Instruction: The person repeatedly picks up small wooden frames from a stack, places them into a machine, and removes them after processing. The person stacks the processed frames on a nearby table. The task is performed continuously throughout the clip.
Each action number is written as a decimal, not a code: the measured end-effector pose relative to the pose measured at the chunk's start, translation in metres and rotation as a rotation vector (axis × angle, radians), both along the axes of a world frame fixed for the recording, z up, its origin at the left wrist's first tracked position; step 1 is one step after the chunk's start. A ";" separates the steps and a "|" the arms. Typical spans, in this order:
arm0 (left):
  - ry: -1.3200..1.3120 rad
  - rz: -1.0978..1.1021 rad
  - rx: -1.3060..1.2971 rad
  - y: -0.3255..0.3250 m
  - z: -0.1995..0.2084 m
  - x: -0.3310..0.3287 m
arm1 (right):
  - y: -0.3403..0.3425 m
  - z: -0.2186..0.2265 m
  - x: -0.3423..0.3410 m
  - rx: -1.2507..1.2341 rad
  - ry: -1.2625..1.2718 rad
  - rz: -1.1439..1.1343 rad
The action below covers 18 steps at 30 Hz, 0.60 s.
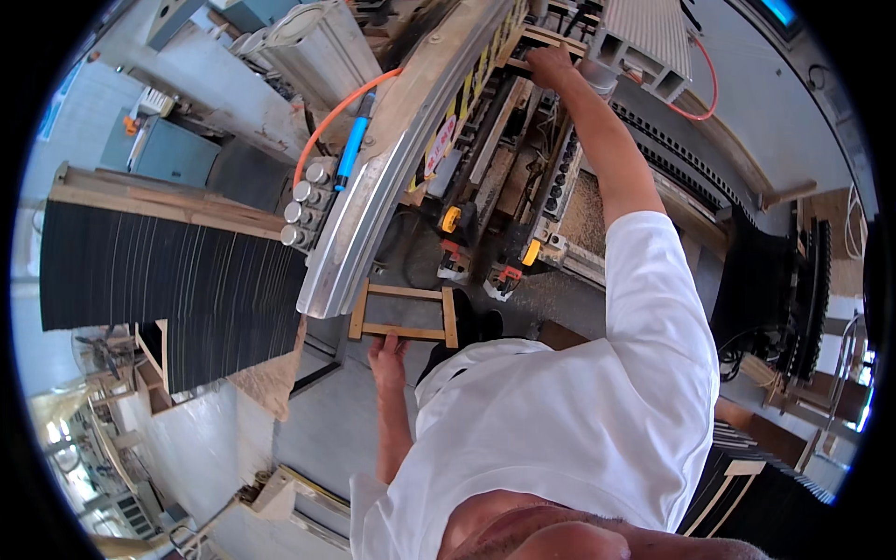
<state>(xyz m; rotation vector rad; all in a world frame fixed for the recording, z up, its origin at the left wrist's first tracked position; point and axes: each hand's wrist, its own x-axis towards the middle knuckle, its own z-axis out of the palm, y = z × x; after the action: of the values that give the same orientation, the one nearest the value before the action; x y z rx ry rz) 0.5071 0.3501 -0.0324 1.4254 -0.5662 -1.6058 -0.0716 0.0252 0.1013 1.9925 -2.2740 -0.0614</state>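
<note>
My left hand (pixel 387 362) is low at the left of my body, its fingers closed on the near bar of a small rectangular wooden frame (pixel 405 293). That frame has open space between its light-wood bars and hangs beside the machine's near end. Stretched far forward, my right hand (pixel 553 67) is closed on the edge of another wooden frame (pixel 557 40), which lies across the machine's rails. Part of its grip is hidden by the back of the hand. Beneath my right arm runs the woodworking machine (pixel 509 177), with long parallel rails and sawdust on it.
A pale metal beam (pixel 350 219) with a row of silver knobs (pixel 308 205) and a blue air gun (pixel 355 142) borders the machine's left. Yellow knobs (pixel 452 219) mark its near end. Dark stacked panels (pixel 168 271) stand at left; black drag chains (pixel 672 154) run at right.
</note>
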 end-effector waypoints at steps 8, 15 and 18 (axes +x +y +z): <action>-0.168 -0.004 -0.133 0.011 0.025 -0.002 | -0.005 -0.008 -0.004 -0.009 0.018 -0.018; -0.416 -0.008 -0.339 0.027 0.093 0.010 | -0.009 -0.008 0.004 -0.007 0.062 -0.015; -0.472 0.060 -0.412 0.035 0.130 0.036 | -0.012 -0.012 -0.004 0.004 0.083 -0.011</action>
<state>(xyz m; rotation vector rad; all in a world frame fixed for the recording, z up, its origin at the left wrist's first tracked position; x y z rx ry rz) 0.5434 0.3849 0.0975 1.4806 -1.0489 -1.0212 -0.0753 0.0132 0.0890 1.9408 -2.2357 -0.1473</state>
